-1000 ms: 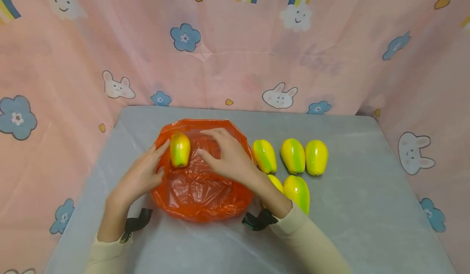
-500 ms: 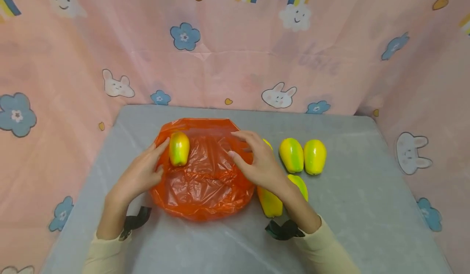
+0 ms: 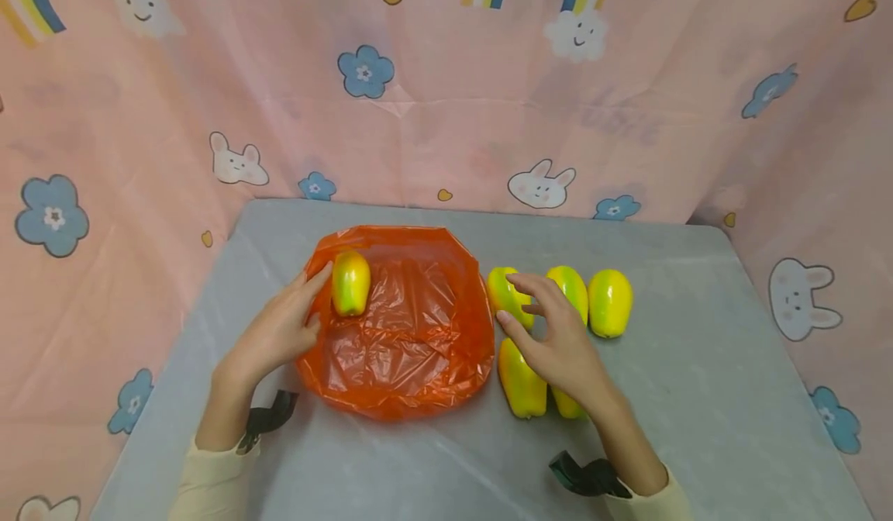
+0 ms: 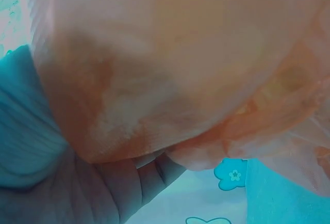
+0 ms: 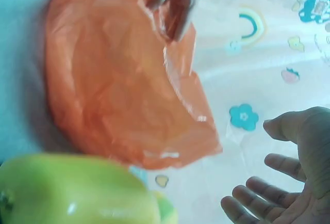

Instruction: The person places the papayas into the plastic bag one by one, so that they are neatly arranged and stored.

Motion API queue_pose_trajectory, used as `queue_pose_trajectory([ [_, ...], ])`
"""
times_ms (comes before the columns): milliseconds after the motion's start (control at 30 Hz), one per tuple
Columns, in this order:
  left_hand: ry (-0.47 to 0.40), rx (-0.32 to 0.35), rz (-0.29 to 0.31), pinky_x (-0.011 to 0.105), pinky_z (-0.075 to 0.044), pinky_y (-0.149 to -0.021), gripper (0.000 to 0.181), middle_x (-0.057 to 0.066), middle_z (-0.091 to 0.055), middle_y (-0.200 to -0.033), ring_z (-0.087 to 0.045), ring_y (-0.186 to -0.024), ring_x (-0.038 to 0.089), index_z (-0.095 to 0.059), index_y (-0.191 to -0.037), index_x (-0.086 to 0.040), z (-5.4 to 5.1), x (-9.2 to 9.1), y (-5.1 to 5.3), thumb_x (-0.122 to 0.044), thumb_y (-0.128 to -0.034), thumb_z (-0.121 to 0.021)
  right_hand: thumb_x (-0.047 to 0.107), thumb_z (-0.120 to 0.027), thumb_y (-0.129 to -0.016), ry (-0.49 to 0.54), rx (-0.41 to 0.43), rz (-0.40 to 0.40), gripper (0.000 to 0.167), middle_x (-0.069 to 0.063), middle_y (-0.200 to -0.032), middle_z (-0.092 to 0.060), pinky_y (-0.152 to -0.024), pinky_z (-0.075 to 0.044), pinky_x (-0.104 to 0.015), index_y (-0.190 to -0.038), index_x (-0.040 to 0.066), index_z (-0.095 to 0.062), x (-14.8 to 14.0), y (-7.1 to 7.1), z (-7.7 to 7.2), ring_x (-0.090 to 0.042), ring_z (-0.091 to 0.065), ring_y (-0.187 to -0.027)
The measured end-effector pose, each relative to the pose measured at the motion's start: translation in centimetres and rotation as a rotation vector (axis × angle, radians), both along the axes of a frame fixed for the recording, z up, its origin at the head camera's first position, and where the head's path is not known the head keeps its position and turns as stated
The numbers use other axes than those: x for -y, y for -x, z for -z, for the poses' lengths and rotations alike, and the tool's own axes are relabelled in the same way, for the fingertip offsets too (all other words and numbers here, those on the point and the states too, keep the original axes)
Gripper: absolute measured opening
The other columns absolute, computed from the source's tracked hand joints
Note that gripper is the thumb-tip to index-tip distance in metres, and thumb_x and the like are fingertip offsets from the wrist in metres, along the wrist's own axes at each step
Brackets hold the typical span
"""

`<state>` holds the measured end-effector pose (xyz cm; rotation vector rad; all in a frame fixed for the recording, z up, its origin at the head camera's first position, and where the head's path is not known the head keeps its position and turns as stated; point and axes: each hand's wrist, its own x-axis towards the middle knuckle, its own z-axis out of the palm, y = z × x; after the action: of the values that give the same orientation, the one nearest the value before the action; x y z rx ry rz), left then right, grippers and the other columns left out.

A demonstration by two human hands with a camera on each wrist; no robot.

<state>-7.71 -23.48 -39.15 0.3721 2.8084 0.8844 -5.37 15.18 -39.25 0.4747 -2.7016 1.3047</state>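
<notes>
An orange plastic bag (image 3: 412,358) stands with its mouth open on the table. One yellow-green papaya (image 3: 351,283) lies inside, at its left. My left hand (image 3: 279,331) holds the left rim, fingers reaching over into the bag close to that papaya; bag film covers part of this hand in the left wrist view. Over the loose papayas right of the bag hovers my right hand (image 3: 558,343), fingers spread and holding nothing. Nearest to it are a back papaya (image 3: 504,292) and a front papaya (image 3: 522,385); another front papaya (image 3: 568,405) is mostly hidden beneath it.
Two more papayas sit at the back right, the outermost papaya (image 3: 610,304) beside its neighbour. Under everything is a grey table (image 3: 698,397). A pink printed curtain (image 3: 453,118) rises behind the table and along both sides.
My right hand has drawn out from above the bag and moved right, over the loose papayas. The left hand stays at the bag's rim. The view has shifted slightly.
</notes>
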Motion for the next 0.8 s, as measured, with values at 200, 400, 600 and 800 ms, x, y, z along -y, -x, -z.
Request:
queue_pose_trajectory([
  [200,0.003,0.004,-0.001,0.068,-0.041,-0.117,0.083,0.025,-0.019,-0.176,-0.034,-0.155,0.052,-0.027,-0.166,-0.001,-0.1,-0.2,0.0,0.011,-0.09,-0.058,0.016,-0.074,-0.098,-0.055,0.005,0.039,0.055,-0.012,-0.147,-0.058,-0.102,-0.059,-0.059,-0.149,0.01,-0.055,-1.7,-0.8,0.6,-0.033,-0.06,-0.132],
  [400,0.006,0.003,0.003,0.067,-0.044,-0.114,0.083,0.026,-0.021,-0.175,-0.037,-0.153,0.052,-0.028,-0.166,-0.001,-0.1,-0.3,0.1,0.011,-0.0899,-0.059,0.017,-0.074,-0.098,-0.107,0.015,0.09,0.055,-0.013,-0.151,-0.056,-0.102,-0.059,-0.06,-0.149,0.011,-0.056,-2.9,-1.9,1.4,-0.033,-0.06,-0.131],
  [600,0.004,-0.001,-0.001,0.066,-0.046,-0.113,0.084,0.025,-0.02,-0.175,-0.04,-0.151,0.051,-0.028,-0.166,-0.001,0.0,-0.2,0.1,0.011,-0.0893,-0.059,0.017,-0.075,-0.096,-0.126,0.0,0.145,0.052,-0.02,-0.154,-0.051,-0.106,-0.05,-0.071,-0.144,0.005,-0.06,-4.3,-2.9,2.3,-0.042,-0.054,-0.136],
  [800,0.009,-0.023,0.014,0.065,-0.047,-0.113,0.083,0.026,-0.025,-0.174,-0.044,-0.148,0.05,-0.029,-0.166,-0.001,0.1,-0.3,0.2,0.01,-0.0896,-0.058,0.014,-0.076,-0.095,-0.135,-0.015,0.188,0.051,-0.026,-0.15,-0.049,-0.101,-0.049,-0.071,-0.141,0.0,-0.06,-5.7,-4.0,3.4,-0.047,-0.057,-0.127],
])
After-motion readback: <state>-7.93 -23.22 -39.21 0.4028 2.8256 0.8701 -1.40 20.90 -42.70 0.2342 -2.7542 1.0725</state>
